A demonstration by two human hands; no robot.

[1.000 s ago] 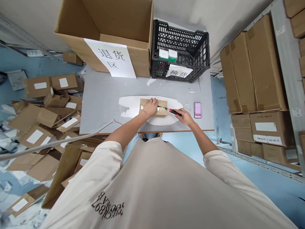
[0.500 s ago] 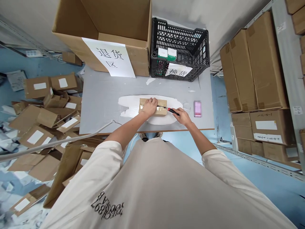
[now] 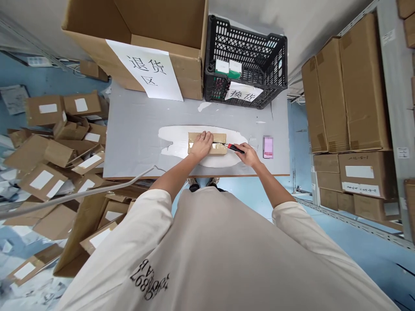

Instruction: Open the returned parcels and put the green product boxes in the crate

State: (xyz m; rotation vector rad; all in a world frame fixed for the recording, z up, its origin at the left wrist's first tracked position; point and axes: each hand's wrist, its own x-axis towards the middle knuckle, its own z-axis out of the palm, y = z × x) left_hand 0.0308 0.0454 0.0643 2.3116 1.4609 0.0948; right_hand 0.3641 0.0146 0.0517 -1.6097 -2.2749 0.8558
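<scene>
Boxes in crate, carton outside

A warehouse: cartons on metal shelving, labelled boxes in a heap.

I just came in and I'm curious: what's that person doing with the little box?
The person's left hand rests on a small cardboard box, which lies on the table. The right hand grips a red and black cutter, its tip at the taped top near the box's right end. The flaps aren't folded open. A phone lies off to the right, and a big carton and a black crate stand behind.
</scene>
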